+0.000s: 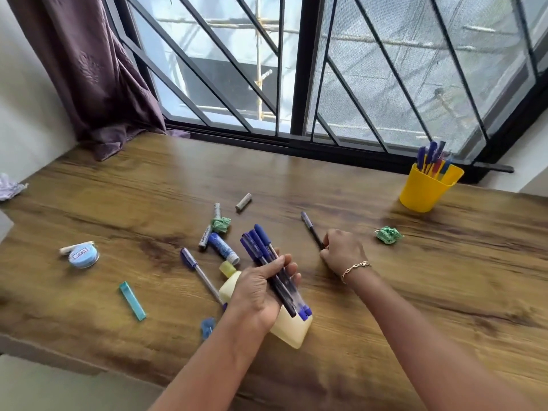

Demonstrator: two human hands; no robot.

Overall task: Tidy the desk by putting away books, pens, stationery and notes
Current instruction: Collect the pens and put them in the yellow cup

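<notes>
Pen-gathering stage, by the look of it: a bundle of blue pens (pixel 261 247) is gripped in the left hand (pixel 261 289), and a dark pen (pixel 310 228) lying mid-desk is pinched at its near end by the curled right hand (pixel 344 250). Next, that pen probably needs to be lifted into the bundle. Then the lot gets carried to the yellow cup (pixel 424 194) at the far right of the desk (pixel 385 292).

Smooth brown wood-grain desk (pixel 148 188) with a faint sheen. Glossy yellow plastic cup (pixel 421 194). Rough, crumpled green paper ball (pixel 388 235). Matt purple cloth curtain (pixel 89 69), softly folded. Black matt metal window bars (pixel 302 69). Clear glossy plastic pens with blue caps (pixel 261 247).
</notes>
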